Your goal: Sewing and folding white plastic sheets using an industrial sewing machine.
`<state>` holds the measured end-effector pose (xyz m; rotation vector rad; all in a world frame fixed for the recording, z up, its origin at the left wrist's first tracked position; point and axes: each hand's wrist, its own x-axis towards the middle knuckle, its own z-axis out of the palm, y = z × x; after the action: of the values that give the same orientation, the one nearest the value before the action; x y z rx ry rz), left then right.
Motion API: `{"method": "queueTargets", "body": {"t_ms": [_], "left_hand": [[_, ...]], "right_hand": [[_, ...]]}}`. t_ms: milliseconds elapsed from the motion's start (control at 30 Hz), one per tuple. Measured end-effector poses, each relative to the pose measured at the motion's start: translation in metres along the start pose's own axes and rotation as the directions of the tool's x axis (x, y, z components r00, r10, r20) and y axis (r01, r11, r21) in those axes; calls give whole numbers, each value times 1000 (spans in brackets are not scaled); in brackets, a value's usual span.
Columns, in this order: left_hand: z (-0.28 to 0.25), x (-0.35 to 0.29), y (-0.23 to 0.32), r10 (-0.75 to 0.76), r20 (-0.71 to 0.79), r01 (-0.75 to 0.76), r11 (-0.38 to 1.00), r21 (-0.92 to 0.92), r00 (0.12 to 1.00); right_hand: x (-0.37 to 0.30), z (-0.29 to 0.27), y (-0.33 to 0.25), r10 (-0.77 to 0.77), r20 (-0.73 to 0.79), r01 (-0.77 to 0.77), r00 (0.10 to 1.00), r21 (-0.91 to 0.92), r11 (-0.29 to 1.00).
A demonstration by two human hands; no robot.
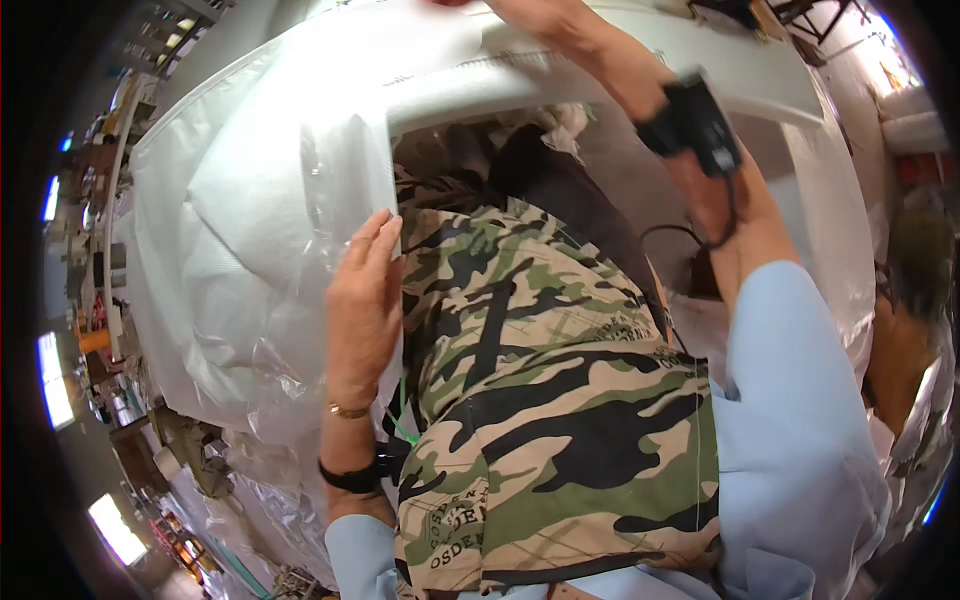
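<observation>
A large, glossy white plastic sheet (240,220) spreads across the table on the left. My left hand (365,310) is at its straight right-hand edge, fingers close together and fingertips curled on the edge; the thumb is hidden. The sheet's edge runs upward from these fingers toward a bright, overexposed patch. At the top, my right arm reaches far across, and my right hand (450,3) is blurred and mostly cut off by the picture's border. Whether it holds anything does not show. A white fold (480,90) of material lies crosswise beneath that forearm.
A camouflage apron (560,400) covers my front, close to the sheet's edge. A black device (700,125) with a cable is strapped to my right forearm, a black band (350,478) to my left. Cluttered shelving (110,220) stands at the far left. Brown material (900,370) is at the right.
</observation>
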<state>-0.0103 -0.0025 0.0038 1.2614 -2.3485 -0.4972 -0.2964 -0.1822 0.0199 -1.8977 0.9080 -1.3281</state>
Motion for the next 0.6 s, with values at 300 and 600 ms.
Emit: {"method": "queueTargets", "body": {"t_ms": [300,600], "left_hand": [[24,-55,-34,-148,-86,170,911,375,985],[-49,-82,-133,-505,-239,502,487,715,829]], "right_hand": [[-115,144,-36,283,4,-270,959,-287,919],[-150,205,4,572,448,-699,687,192,689]]}}
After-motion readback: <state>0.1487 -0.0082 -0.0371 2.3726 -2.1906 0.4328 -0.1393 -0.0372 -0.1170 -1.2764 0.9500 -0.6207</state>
